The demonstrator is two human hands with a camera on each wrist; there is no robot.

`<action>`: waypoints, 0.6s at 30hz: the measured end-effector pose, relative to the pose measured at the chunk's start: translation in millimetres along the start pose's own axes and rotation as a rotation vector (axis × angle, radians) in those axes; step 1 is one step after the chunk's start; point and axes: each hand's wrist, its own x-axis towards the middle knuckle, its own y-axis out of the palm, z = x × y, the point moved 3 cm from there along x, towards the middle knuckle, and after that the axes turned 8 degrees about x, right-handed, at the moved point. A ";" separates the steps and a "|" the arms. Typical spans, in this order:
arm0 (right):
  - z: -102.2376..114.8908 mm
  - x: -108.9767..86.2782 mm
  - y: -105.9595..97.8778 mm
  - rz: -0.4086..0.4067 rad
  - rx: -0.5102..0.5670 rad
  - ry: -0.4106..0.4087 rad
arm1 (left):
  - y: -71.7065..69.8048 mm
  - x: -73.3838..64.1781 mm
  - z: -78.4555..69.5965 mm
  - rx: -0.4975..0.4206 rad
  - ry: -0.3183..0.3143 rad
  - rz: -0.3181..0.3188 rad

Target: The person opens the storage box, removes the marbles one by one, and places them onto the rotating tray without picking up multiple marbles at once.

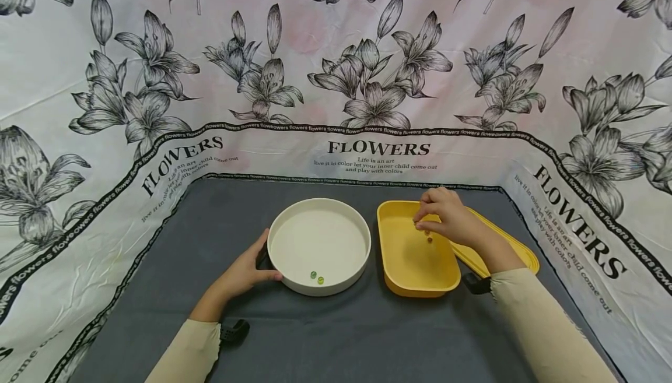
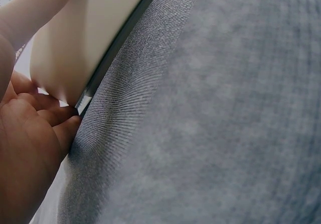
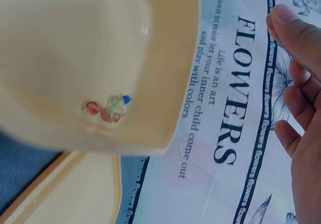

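A round white pan (image 1: 319, 237) sits on the grey cloth with two greenish glass marbles (image 1: 317, 277) near its front edge. My left hand (image 1: 242, 272) holds the pan's left side, thumb toward the front and fingers farther back along the outer wall (image 2: 65, 58). Over the yellow rectangular container (image 1: 420, 266), my right hand (image 1: 446, 214) has thumb and index fingertips close together. Whether anything small is between them is hidden. Below that hand, several coloured marbles (image 3: 108, 109) lie in the container, red, green and blue among them.
A yellow lid (image 1: 517, 249) lies to the right of the container, partly under the right forearm. Flower-printed cloth (image 1: 378, 150) with lettering borders the grey cloth (image 1: 336, 336) at the back and sides. Dark wrist straps (image 1: 234, 331) show below the left sleeve.
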 end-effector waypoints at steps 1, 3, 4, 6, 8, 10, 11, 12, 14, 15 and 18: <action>1.2 1.9 0.3 -0.002 0.006 -0.007 | -0.2 0.0 0.0 -0.002 0.002 0.000; 3.9 6.2 0.9 -0.004 0.021 -0.022 | -0.5 -0.1 0.0 -0.007 0.004 0.001; 5.1 8.1 1.3 -0.004 0.029 -0.025 | -0.4 -0.1 0.1 -0.008 0.004 0.002; 7.9 12.5 2.0 -0.005 0.043 -0.034 | -0.4 -0.2 0.3 -0.007 0.002 0.002; 11.8 17.3 2.1 -0.004 0.050 -0.043 | -0.2 -0.1 0.7 -0.010 0.000 0.001; 16.2 22.3 2.1 -0.002 0.054 -0.053 | -0.3 -0.1 1.0 -0.013 -0.003 0.002; 17.8 24.8 2.4 0.004 0.056 -0.051 | -0.5 0.1 1.2 -0.015 -0.003 0.003; 19.6 27.4 2.7 0.009 0.062 -0.048 | -0.6 0.2 1.5 -0.016 -0.003 0.003; 22.7 32.4 3.9 0.019 0.073 -0.047 | -0.8 0.5 1.8 -0.012 -0.006 0.003; 24.1 34.7 4.8 0.023 0.078 -0.047 | -0.8 0.5 1.7 -0.013 -0.007 0.002; 29.4 41.8 8.3 0.029 0.098 -0.058 | -0.5 0.5 1.3 -0.010 -0.006 0.000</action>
